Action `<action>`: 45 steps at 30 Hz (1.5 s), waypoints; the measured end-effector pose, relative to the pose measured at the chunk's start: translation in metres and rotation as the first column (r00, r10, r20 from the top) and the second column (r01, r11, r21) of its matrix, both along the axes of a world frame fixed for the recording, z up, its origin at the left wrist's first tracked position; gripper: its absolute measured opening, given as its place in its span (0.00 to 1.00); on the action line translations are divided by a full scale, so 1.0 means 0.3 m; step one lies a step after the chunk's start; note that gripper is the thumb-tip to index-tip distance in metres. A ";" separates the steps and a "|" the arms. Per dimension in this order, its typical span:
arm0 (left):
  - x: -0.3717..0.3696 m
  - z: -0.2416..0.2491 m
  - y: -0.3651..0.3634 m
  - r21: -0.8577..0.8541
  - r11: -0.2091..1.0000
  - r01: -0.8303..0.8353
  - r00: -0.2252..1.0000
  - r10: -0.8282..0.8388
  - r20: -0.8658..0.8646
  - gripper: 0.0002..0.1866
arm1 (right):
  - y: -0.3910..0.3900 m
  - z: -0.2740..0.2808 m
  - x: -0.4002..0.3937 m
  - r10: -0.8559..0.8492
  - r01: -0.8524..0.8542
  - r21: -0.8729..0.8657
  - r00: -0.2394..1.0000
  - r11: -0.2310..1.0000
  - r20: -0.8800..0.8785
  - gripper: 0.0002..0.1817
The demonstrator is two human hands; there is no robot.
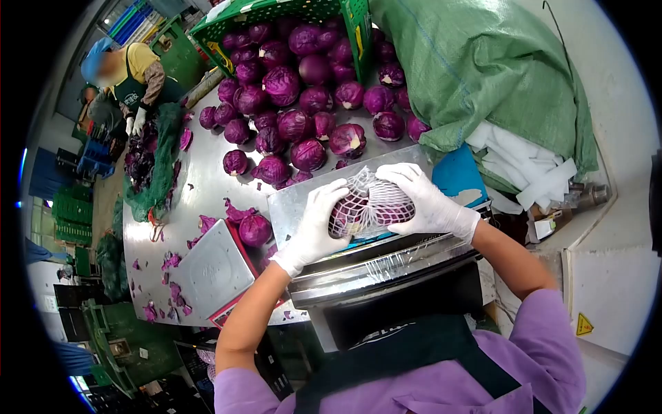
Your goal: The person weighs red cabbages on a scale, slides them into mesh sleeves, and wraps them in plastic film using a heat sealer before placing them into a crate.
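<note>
Two red cabbages in white foam nets sit side by side above the wrapping machine [386,272], close to its front bar. My left hand [318,224], in a white glove, curls around the outer side of the left netted cabbage [348,215]. Around the right netted cabbage [392,201] my right hand [424,196], also gloved, has its fingers over the top and the thumb low on the front. The nets meet in a bunched white ridge between the two. The undersides of the cabbages are hidden.
Loose red cabbages [294,125] spill from a tipped green crate [355,34]. On the left are a flat scale [210,272] and leaf scraps. A green woven sack [476,69] and white foam nets [517,162] lie to the right. Another person [141,76] stands across the table.
</note>
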State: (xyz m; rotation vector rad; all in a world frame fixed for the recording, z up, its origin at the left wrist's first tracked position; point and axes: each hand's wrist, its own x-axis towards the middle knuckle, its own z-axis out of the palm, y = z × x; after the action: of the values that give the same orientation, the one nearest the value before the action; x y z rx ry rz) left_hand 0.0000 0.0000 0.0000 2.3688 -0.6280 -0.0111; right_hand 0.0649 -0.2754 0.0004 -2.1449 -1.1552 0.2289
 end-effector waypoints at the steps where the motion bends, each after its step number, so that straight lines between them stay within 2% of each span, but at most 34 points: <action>1: -0.012 0.006 -0.002 -0.036 0.999 -0.015 0.999 0.014 -0.034 0.46 | 0.001 0.011 -0.012 -0.037 0.037 0.013 0.998 0.999 -0.049 0.59; 3: 0.003 -0.033 -0.045 -0.110 0.994 -0.023 0.998 0.016 -0.067 0.45 | -0.030 0.020 -0.006 -0.084 0.083 -0.014 0.992 0.996 -0.093 0.59; 5: -0.003 -0.042 -0.037 -0.238 0.960 -0.147 0.974 0.100 -0.202 0.46 | -0.007 0.020 -0.020 -0.160 0.181 0.062 0.955 0.982 -0.251 0.58; 7: 0.020 -0.044 -0.045 -0.211 0.965 -0.157 0.978 0.122 -0.172 0.46 | -0.007 0.013 0.004 -0.167 0.189 0.071 0.957 0.979 -0.237 0.58; 9: 0.014 -0.037 -0.042 -0.235 0.954 -0.188 0.953 0.120 -0.278 0.44 | -0.011 -0.005 0.006 -0.118 0.161 0.122 0.947 0.979 -0.299 0.57; 10: -0.006 -0.006 -0.042 -0.232 0.943 -0.237 0.898 0.121 -0.423 0.42 | -0.014 0.000 -0.008 -0.118 0.162 0.124 0.945 0.979 -0.304 0.57; 11: -0.022 -0.008 -0.042 -0.244 0.945 -0.219 0.894 0.094 -0.438 0.42 | -0.018 0.016 -0.018 -0.076 0.115 0.106 0.946 0.988 -0.316 0.56; 12: -0.039 -0.013 -0.048 -0.204 0.965 -0.166 0.928 0.083 -0.363 0.43 | -0.023 0.031 -0.028 -0.035 0.066 0.085 0.944 0.994 -0.328 0.55; 13: -0.054 -0.015 -0.054 -0.159 0.980 -0.116 0.954 0.066 -0.293 0.43 | -0.026 0.036 -0.044 -0.033 0.052 0.065 0.963 0.997 -0.268 0.53; 15: -0.067 -0.004 -0.058 -0.120 0.983 -0.136 0.950 0.095 -0.298 0.44 | -0.035 0.022 -0.054 -0.027 0.052 0.079 0.958 0.996 -0.286 0.57; 17: -0.063 0.012 -0.041 -0.099 0.991 -0.090 0.937 0.051 -0.346 0.51 | -0.045 0.037 -0.071 -0.039 0.070 0.090 0.950 0.993 -0.309 0.60; 18: -0.076 0.009 -0.026 -0.098 0.991 -0.091 0.939 0.053 -0.339 0.51 | -0.052 0.044 -0.080 -0.052 0.091 0.099 0.939 0.991 -0.340 0.63; 20: -0.110 -0.001 0.015 -0.308 0.937 -0.162 0.931 0.041 -0.364 0.58 | -0.114 0.029 -0.097 -0.080 0.126 0.116 0.938 0.985 -0.338 0.65; 21: -0.128 0.029 0.049 -0.263 0.948 -0.180 0.929 0.076 -0.363 0.60 | -0.163 0.019 -0.106 -0.109 0.161 0.130 0.934 0.978 -0.341 0.66; 22: -0.165 0.039 0.082 -0.199 0.955 -0.220 0.941 0.153 -0.303 0.57 | -0.222 0.018 -0.115 -0.113 0.172 0.136 0.925 0.976 -0.363 0.64; 23: -0.214 0.045 0.115 -0.139 0.954 -0.265 0.944 0.227 -0.238 0.55 | -0.281 0.042 -0.133 -0.168 0.196 0.053 0.926 0.979 -0.338 0.60; 24: -0.261 0.063 0.146 0.074 0.970 -0.231 0.957 0.240 -0.163 0.52 | -0.343 0.048 -0.161 -0.264 0.258 -0.057 0.929 0.964 -0.260 0.54; 25: -0.310 0.076 0.178 0.287 0.937 -0.201 0.968 0.235 -0.088 0.48 | -0.409 0.038 -0.181 -0.267 0.269 -0.139 0.963 0.953 0.035 0.48; 26: -0.355 0.041 0.213 0.387 0.916 -0.111 0.992 0.079 0.096 0.40 | -0.473 0.029 -0.195 -0.152 0.199 -0.264 0.970 0.944 0.189 0.45; 27: -0.390 0.023 0.239 0.564 0.826 0.021 0.997 -0.057 0.048 0.32 | -0.523 0.022 -0.205 -0.015 0.148 -0.391 0.946 0.909 0.325 0.41; 28: -0.418 -0.008 0.253 0.643 0.762 0.076 0.988 -0.146 0.057 0.30 | -0.553 0.006 -0.208 -0.008 0.144 -0.391 0.944 0.909 0.329 0.41; 29: -0.442 -0.037 0.263 0.716 0.686 0.126 0.971 -0.234 0.054 0.29 | -0.573 -0.020 -0.213 0.134 0.077 -0.504 0.920 0.861 0.369 0.38; 30: -0.449 -0.049 0.268 0.736 0.662 0.139 0.953 -0.293 0.084 0.29 | -0.581 -0.033 -0.221 0.275 0.023 -0.611 0.879 0.792 0.389 0.35; 33: -0.412 -0.097 0.232 0.774 0.632 0.024 0.911 -0.332 0.243 0.32 | -0.535 -0.007 -0.201 0.348 0.041 -0.608 0.789 0.793 0.507 0.32; 34: -0.395 -0.116 0.214 0.793 0.609 -0.014 0.875 -0.377 0.305 0.30 | -0.516 -0.006 -0.194 0.383 0.049 -0.648 0.772 0.760 0.507 0.31; 35: -0.384 -0.132 0.198 0.762 0.648 -0.006 0.884 -0.353 0.306 0.28 | -0.503 -0.009 -0.189 0.381 0.056 -0.700 0.807 0.712 0.451 0.31; 37: -0.363 -0.140 0.151 0.760 0.650 -0.009 0.878 -0.359 0.318 0.27 | -0.507 -0.030 -0.176 0.379 0.037 -0.603 0.746 0.797 0.547 0.29; 39: -0.353 -0.153 0.113 0.775 0.632 -0.010 0.909 -0.317 0.271 0.27 | -0.490 -0.081 -0.162 0.334 0.030 -0.578 0.792 0.815 0.512 0.27; 40: -0.357 -0.153 0.111 0.744 0.668 -0.021 0.927 -0.266 0.265 0.26 | -0.473 -0.090 -0.163 0.289 0.032 -0.530 0.809 0.847 0.511 0.19; 41: -0.357 -0.150 0.113 0.711 0.702 -0.038 0.942 -0.213 0.261 0.25 | -0.479 -0.110 -0.168 0.290 0.037 -0.530 0.805 0.847 0.518 0.19; 42: -0.361 -0.156 0.124 0.710 0.703 -0.051 0.939 -0.208 0.273 0.25 | -0.488 -0.134 -0.177 0.126 0.084 -0.382 0.861 0.921 0.493 0.15; 43: -0.382 -0.168 0.139 0.488 0.867 -0.095 0.929 -0.099 0.356 0.22 | -0.494 -0.152 -0.197 -0.031 0.142 -0.226 0.902 0.964 0.432 0.11; 44: -0.409 -0.180 0.152 0.230 0.964 -0.131 0.913 0.027 0.406 0.19 | -0.501 -0.171 -0.233 -0.218 0.255 -0.071 0.917 0.964 0.334 0.08; 45: -0.461 -0.158 0.149 0.156 0.964 -0.217 0.942 0.165 0.291 0.13 | -0.503 -0.157 -0.277 -0.301 0.316 -0.037 0.929 0.948 0.215 0.09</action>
State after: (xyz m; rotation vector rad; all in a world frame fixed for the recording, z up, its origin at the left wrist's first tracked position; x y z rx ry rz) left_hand -0.1384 0.0446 -0.0473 2.6298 -0.5408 0.3683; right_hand -0.0181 -0.4263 -0.0465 -2.4220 -0.9105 -0.1004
